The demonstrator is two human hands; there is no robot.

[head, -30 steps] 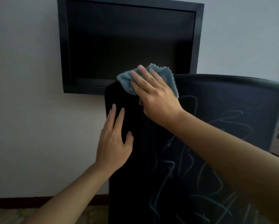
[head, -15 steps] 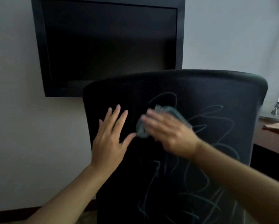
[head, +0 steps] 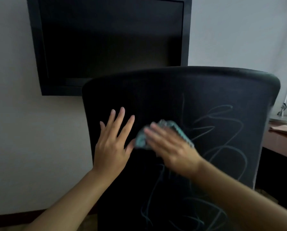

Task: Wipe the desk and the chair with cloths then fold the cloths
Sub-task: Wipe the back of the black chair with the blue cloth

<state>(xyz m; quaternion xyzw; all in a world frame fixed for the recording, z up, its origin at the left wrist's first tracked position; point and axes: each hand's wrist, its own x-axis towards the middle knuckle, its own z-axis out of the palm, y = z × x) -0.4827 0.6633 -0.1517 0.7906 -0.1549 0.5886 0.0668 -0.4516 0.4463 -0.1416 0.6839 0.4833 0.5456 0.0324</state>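
Room: a dark screen (head: pixel 109 45) hangs on a pale wall (head: pixel 13 114), behind and above the chair (head: pixel 172 90).
Surface: the chair's black back faces the camera, with pale scribbled lines (head: pixel 222 140) on its right half.
Desk: a brown desk (head: pixel 279 144) stands right of the chair, carrying a lamp base (head: pixel 285 120) and a tan cloth (head: pixel 282 129).
Left hand: the left hand (head: pixel 111 147) lies flat on the chair back near its left edge, fingers spread and straight, holding nothing.
Right hand: the right hand (head: pixel 171 147), blurred, presses the blue cloth (head: pixel 142 139) against the chair back with straight fingers.
Cloth and grip: the blue cloth is bunched under the right fingers, showing past the fingertips and along the hand's upper edge, just beside the left thumb.
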